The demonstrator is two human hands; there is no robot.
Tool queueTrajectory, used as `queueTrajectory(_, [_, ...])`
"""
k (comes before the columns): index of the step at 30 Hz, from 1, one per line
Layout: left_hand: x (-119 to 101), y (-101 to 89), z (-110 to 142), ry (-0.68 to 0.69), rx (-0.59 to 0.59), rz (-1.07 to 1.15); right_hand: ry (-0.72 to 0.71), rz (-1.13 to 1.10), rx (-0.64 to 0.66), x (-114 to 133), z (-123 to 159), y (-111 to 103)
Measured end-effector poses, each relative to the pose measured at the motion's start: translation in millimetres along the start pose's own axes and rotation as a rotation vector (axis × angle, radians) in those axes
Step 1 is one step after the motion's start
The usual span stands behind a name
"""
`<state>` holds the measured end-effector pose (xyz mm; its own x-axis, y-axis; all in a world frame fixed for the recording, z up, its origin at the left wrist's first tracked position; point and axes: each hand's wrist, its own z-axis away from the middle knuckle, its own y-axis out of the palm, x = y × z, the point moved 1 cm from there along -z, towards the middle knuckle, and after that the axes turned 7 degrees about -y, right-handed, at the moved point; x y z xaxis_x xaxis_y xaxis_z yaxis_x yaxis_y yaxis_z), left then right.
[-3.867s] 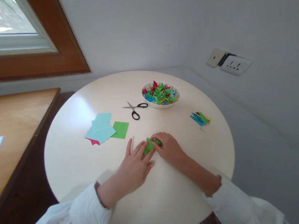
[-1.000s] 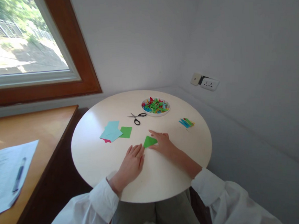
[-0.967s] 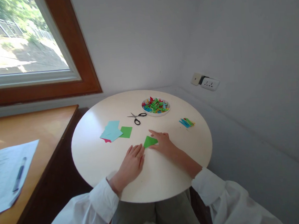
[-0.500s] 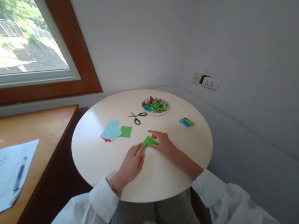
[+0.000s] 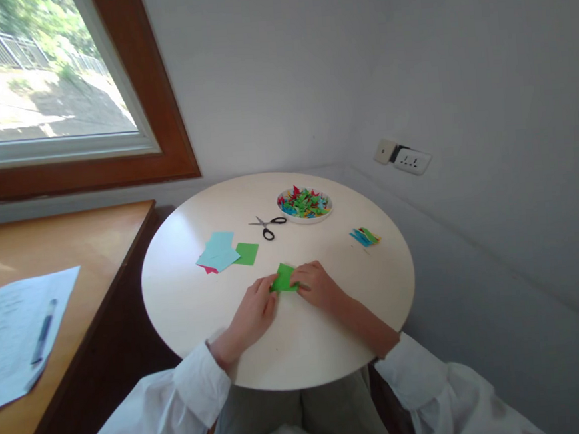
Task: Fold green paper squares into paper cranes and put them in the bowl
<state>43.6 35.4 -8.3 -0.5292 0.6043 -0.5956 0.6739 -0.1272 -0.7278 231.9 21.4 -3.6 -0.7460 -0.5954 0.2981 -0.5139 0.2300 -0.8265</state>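
A green square of paper (image 5: 283,277) is between my two hands, just above or on the round white table (image 5: 187,312). My left hand (image 5: 254,308) grips its left edge between thumb and fingers. On the paper's right side, my right hand (image 5: 319,284) pinches the edge with bent fingers. Beyond my left hand lie light blue paper sheets (image 5: 217,251), with a bit of pink paper (image 5: 208,269) poking out below. Another green square (image 5: 247,253) rests partly beside them. Open scissors (image 5: 266,226) with black handles lie farther back.
A white bowl (image 5: 306,221) of small folded coloured paper pieces stands at the table's back. Coloured paper strips (image 5: 366,236) lie to the right. Left of the table is a wooden desk (image 5: 105,238) with a written sheet (image 5: 9,346) and a pen (image 5: 44,332).
The green paper was a folded triangle with its point away from me; now it shows as a square. My right hand's fingers have closed onto its right edge.
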Motion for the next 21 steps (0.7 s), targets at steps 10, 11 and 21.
queueTrajectory(10, [-14,-13.0,-58,-0.143,0.132,0.421,-0.061,-0.023,-0.040,1,-31,-29])
queueTrajectory(11, [-14,-13.6,-66,-0.172,0.135,0.465,-0.062,-0.022,-0.059,-1,-37,-31])
queueTrajectory(21, [40,0.4,-107,-0.400,-0.005,0.525,0.059,-0.129,-0.309,-34,-56,-2])
